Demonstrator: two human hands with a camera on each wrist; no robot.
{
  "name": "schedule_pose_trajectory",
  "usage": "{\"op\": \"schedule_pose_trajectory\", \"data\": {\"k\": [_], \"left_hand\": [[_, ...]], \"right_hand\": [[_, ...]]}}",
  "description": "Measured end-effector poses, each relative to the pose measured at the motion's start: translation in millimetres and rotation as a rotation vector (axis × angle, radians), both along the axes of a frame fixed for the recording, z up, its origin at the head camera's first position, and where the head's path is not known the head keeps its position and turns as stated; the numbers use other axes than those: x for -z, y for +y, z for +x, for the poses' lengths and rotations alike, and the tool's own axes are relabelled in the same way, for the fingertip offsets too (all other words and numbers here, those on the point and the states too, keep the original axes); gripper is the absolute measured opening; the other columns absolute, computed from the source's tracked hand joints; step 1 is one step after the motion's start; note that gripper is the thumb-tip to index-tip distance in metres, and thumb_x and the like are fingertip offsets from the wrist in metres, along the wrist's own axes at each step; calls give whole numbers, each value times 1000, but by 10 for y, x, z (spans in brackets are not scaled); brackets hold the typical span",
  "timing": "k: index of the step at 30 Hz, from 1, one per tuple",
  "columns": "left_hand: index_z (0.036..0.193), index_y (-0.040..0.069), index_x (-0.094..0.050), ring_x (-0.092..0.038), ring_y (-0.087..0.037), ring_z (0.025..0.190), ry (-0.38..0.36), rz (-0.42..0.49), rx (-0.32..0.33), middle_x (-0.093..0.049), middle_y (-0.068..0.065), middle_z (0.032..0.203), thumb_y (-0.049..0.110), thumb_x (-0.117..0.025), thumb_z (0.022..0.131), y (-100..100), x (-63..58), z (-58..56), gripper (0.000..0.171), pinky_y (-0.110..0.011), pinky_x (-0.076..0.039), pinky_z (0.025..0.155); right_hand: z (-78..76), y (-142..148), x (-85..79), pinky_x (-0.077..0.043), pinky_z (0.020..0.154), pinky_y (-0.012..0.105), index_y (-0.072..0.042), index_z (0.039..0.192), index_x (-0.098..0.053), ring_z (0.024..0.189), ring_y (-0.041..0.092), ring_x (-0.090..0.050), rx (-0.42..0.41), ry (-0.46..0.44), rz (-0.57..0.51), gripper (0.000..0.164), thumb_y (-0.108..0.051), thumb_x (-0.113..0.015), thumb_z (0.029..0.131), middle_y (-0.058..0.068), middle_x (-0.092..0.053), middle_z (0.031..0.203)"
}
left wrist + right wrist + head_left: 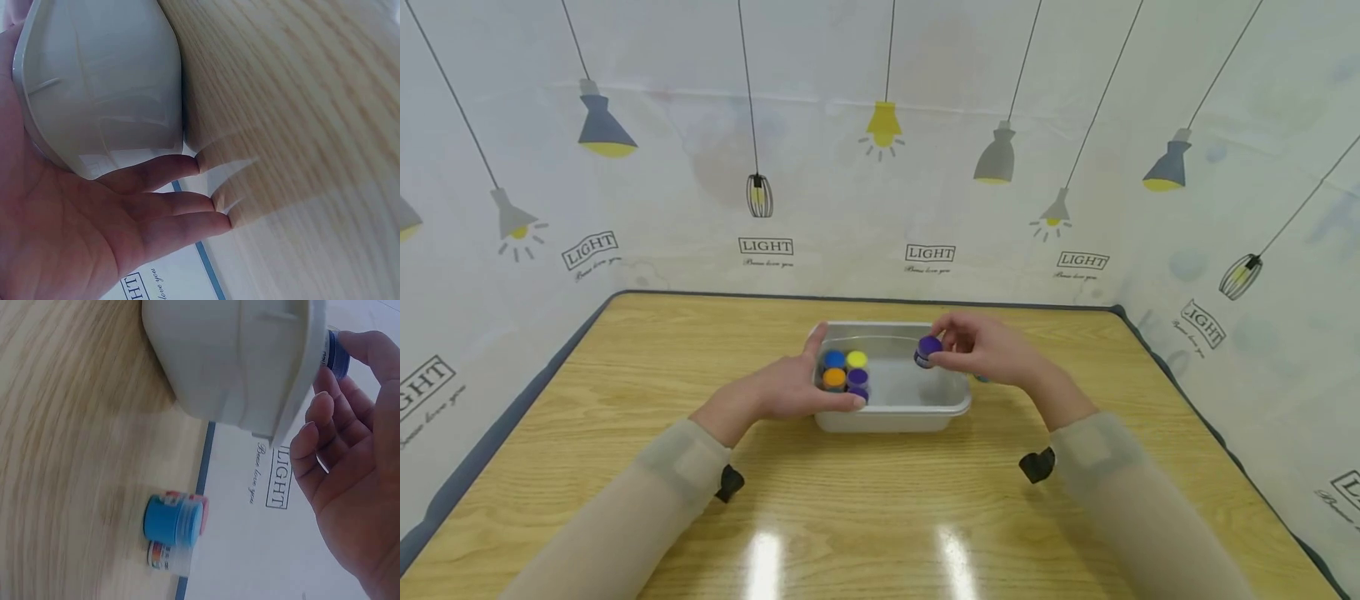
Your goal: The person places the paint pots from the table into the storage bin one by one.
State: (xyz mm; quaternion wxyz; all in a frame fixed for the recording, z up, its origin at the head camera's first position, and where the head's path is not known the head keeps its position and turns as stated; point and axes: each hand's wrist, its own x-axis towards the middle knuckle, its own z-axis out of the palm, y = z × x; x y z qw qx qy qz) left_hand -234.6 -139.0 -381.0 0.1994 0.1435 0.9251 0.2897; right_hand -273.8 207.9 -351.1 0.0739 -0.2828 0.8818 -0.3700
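Note:
A white plastic tub (pixel 891 419) stands on the table. My left hand (pixel 786 386) rests against its left end, thumb along the near rim and index finger toward the far corner. In the left wrist view the other fingers (pixel 169 237) stretch out straight beside the tub. Several small paint jars (pixel 834 378) with blue, yellow, orange and purple lids stand in the tub's left part. My right hand (pixel 988 348) pinches a purple-lidded paint jar (pixel 928 350) between thumb and fingers, over the tub's right part. In the right wrist view that jar (pixel 338 355) shows just beyond the rim.
On the wooden table (pixel 865 500), to the right of the tub, a blue jar (pixel 165 520) stands close to a clear jar with a printed label (pixel 159 555) and a pinkish-red one (pixel 205 512). A lamp-printed cloth (pixel 820 167) hangs behind and at both sides.

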Motion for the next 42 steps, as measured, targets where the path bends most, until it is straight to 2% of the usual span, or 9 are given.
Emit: {"op": "schedule_pose_trajectory", "data": {"k": [5, 9, 15, 25, 36, 42], "left_hand": [[175, 23, 21, -56, -49, 147, 2, -5, -5, -49, -34, 164, 89, -72, 82, -2, 8, -9, 147, -63, -40, 126], [175, 22, 21, -58, -48, 146, 4, -8, -3, -51, -33, 163, 89, -72, 82, 0, 18, -14, 148, -63, -41, 126], [175, 22, 20, -62, -44, 142, 7, -11, -1, -54, -32, 161, 90, -72, 82, -11, 14, -12, 147, -61, -44, 124], [175, 21, 21, -65, -42, 137, 2, -6, 5, -56, -33, 158, 90, -71, 83, 4, 10, 2, 147, -62, -47, 121], [175, 20, 21, -62, -45, 141, 4, -11, 3, -54, -34, 160, 89, -71, 84, 1, -12, -5, 146, -62, -45, 122], [175, 21, 21, -58, -47, 145, -3, -3, 1, -51, -35, 162, 88, -72, 84, 5, 1, 2, 146, -62, -43, 124]], "right_hand": [[-47, -177, 33, -50, 73, 31, -16, 123, -71, 83, 21, -60, 9, 17, 40, 30, -26, -84, 98, 4, -69, 99], [-68, -299, 39, -51, 75, 34, -18, 123, -71, 85, 22, -61, 18, 19, 57, 30, -30, -84, 99, 3, -70, 101], [-160, -489, 95, -54, 78, 35, -17, 123, -71, 86, 20, -63, -11, 48, 50, 30, -27, -84, 98, 2, -71, 100], [-238, -670, 214, -55, 85, 35, -20, 123, -71, 93, 21, -64, 29, 18, 117, 30, -31, -84, 98, 1, -71, 102], [-245, -730, 244, -57, 94, 40, -25, 131, -70, 99, 19, -67, 67, -16, 288, 38, -44, -82, 100, -3, -74, 108], [-259, -747, 282, -56, 94, 39, -25, 133, -70, 98, 18, -66, 61, 22, 389, 37, -43, -80, 102, -5, -74, 108]]}}
